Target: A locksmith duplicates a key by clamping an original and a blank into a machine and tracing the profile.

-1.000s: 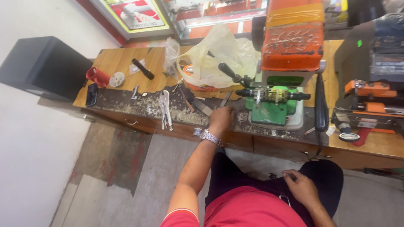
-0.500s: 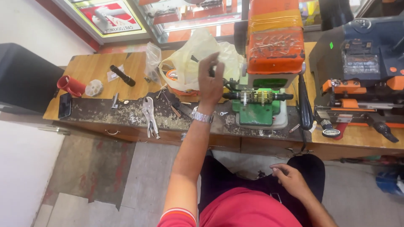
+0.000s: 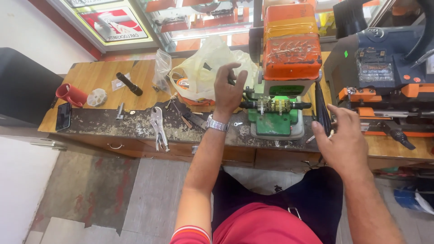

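Left hand (image 3: pixel 229 92), wristwatch (image 3: pixel 217 124) on the wrist, raised over the workbench (image 3: pixel 135 131) just left of the green key-cutting machine (image 3: pixel 276 119). Fingers (image 3: pixel 227 68) curled loosely, partly spread, gripping nothing visible; fingertips close to the left end of the machine's black carriage bar (image 3: pixel 275 105) and in front of the yellowish plastic bag (image 3: pixel 205 72). Whether touching the bar, impossible to tell.

Right hand (image 3: pixel 341 140) held low at the bench's front edge, right of the green machine, palm down. Fingers (image 3: pixel 337 110) spread fairly wide and empty, tips near a dark brush-like tool (image 3: pixel 322 110) lying upright between the green machine and the next machine.

Green key-cutting machine standing at the middle of the bench, on a metal-dusted strip, with an orange housing (image 3: pixel 291 45) above it. To its right, a second, blue-and-orange cutting machine (image 3: pixel 384 77).

On the left part of the bench: locking pliers (image 3: pixel 158 129) hanging over the front edge, a black torch-shaped cylinder (image 3: pixel 129 84), a red mug (image 3: pixel 71 95) on its side, a white round disc (image 3: pixel 96 97) just beside it, a dark phone (image 3: pixel 63 116) near the corner, a small clear bag (image 3: pixel 162 68). Behind the bench, a glass display case (image 3: pixel 190 18).
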